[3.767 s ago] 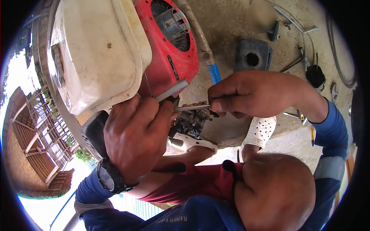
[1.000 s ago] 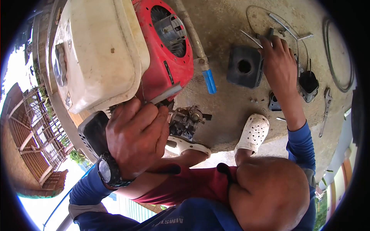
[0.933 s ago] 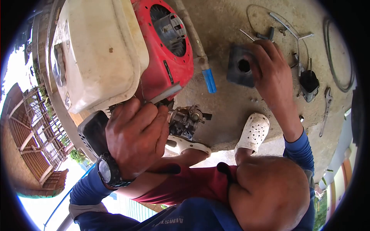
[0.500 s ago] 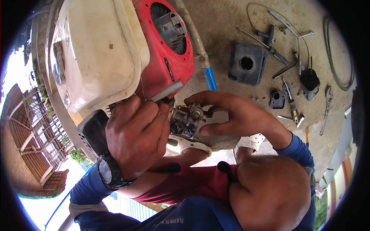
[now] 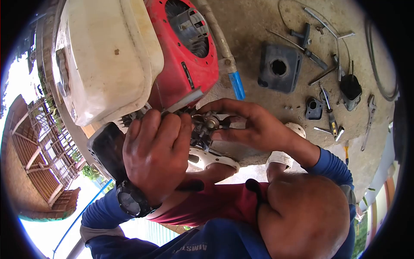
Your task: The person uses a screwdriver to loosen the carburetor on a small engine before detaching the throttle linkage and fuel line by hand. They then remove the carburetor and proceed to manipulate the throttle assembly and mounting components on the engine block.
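Note:
A small metal carburetor (image 5: 203, 131) sits against the side of the red engine (image 5: 185, 73), under its edge. My right hand (image 5: 248, 123) grips it from the right, with thumb and fingers on either side of its body. My left hand (image 5: 155, 151), a black watch on the wrist, is closed at the carburetor's left side with the fingers curled toward the engine. Whatever lies between those fingertips is hidden. A black slotted muffler-like cover (image 5: 105, 146) is beside my left hand. Above it hangs the cream fuel tank (image 5: 112, 60).
On the concrete ground to the right lie a black square housing (image 5: 280, 69), a small black flange piece (image 5: 314, 108), a screwdriver (image 5: 332, 121), a T-handle wrench (image 5: 330, 26), an adjustable wrench (image 5: 369, 121) and a cable (image 5: 375, 69). A blue-ended pipe (image 5: 236, 85) runs beside the engine.
My right hand has moved left and its fingers have closed onto the carburetor, which sits slightly closer to the engine. My left hand stays curled in nearly the same place.

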`<state>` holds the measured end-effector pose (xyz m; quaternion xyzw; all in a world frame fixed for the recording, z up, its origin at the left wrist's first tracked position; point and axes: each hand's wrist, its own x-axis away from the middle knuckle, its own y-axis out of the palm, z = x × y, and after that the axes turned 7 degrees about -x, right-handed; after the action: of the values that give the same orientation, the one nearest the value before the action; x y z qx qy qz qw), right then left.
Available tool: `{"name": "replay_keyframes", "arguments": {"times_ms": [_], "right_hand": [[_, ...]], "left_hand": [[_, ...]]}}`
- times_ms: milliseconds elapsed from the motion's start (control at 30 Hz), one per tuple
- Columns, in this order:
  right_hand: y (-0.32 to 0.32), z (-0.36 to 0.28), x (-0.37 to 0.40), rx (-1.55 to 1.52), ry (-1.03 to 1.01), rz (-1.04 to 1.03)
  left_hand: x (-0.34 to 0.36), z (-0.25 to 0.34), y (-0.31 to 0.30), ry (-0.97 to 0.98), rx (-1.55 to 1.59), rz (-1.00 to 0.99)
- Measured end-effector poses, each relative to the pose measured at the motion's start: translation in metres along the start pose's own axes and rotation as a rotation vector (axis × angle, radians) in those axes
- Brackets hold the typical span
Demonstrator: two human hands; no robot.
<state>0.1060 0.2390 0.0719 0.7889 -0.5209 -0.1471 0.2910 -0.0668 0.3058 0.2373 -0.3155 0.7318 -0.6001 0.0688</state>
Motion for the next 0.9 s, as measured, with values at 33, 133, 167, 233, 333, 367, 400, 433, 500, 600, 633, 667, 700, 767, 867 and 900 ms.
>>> {"name": "replay_keyframes", "arguments": {"times_ms": [33, 133, 167, 233, 333, 367, 400, 433, 500, 600, 633, 667, 700, 767, 867, 900], "right_hand": [[0.000, 0.000, 0.000, -0.042, 0.004, -0.005], [0.000, 0.003, 0.000, -0.120, 0.015, -0.008], [0.001, 0.004, 0.002, -0.155, 0.031, -0.009], [0.000, 0.004, 0.003, -0.159, 0.034, -0.010], [0.001, 0.005, 0.005, -0.167, 0.036, -0.014], [0.000, 0.005, 0.004, -0.167, 0.030, -0.017], [0.000, 0.003, 0.004, -0.171, 0.030, -0.017], [-0.001, 0.000, 0.004, -0.209, 0.073, -0.030], [0.000, 0.002, 0.003, -0.245, 0.116, -0.046], [0.003, 0.010, 0.003, -0.226, 0.004, 0.004], [0.002, 0.010, 0.004, -0.231, 0.027, -0.001], [0.002, 0.010, 0.004, -0.239, 0.050, -0.006], [0.002, 0.011, 0.005, -0.242, 0.051, -0.002], [0.002, 0.011, 0.004, -0.229, 0.053, -0.003], [-0.001, 0.010, 0.002, -0.200, 0.064, -0.017], [-0.001, 0.010, 0.002, -0.203, 0.063, -0.014]], "left_hand": [[0.000, 0.001, -0.004, -0.010, -0.034, -0.044], [-0.003, 0.002, -0.011, -0.028, -0.081, -0.099], [-0.003, 0.002, -0.012, -0.042, -0.086, -0.112], [-0.006, 0.000, -0.015, -0.033, -0.085, -0.128], [-0.006, -0.002, -0.014, -0.018, -0.087, -0.135], [-0.006, -0.002, -0.013, -0.012, -0.093, -0.121], [-0.007, -0.002, -0.013, -0.011, -0.094, -0.124], [-0.007, -0.002, -0.012, -0.009, -0.089, -0.119], [-0.007, -0.002, -0.011, -0.010, -0.085, -0.112], [-0.008, -0.001, -0.008, 0.008, -0.086, -0.099], [-0.008, 0.000, -0.008, 0.010, -0.087, -0.109], [-0.008, 0.000, -0.008, 0.013, -0.089, -0.119], [-0.008, 0.000, -0.008, 0.017, -0.087, -0.122], [-0.008, 0.000, -0.010, 0.002, -0.058, -0.141], [-0.004, 0.003, -0.009, -0.050, -0.030, -0.139], [-0.004, 0.004, -0.009, -0.047, -0.030, -0.141]]}}
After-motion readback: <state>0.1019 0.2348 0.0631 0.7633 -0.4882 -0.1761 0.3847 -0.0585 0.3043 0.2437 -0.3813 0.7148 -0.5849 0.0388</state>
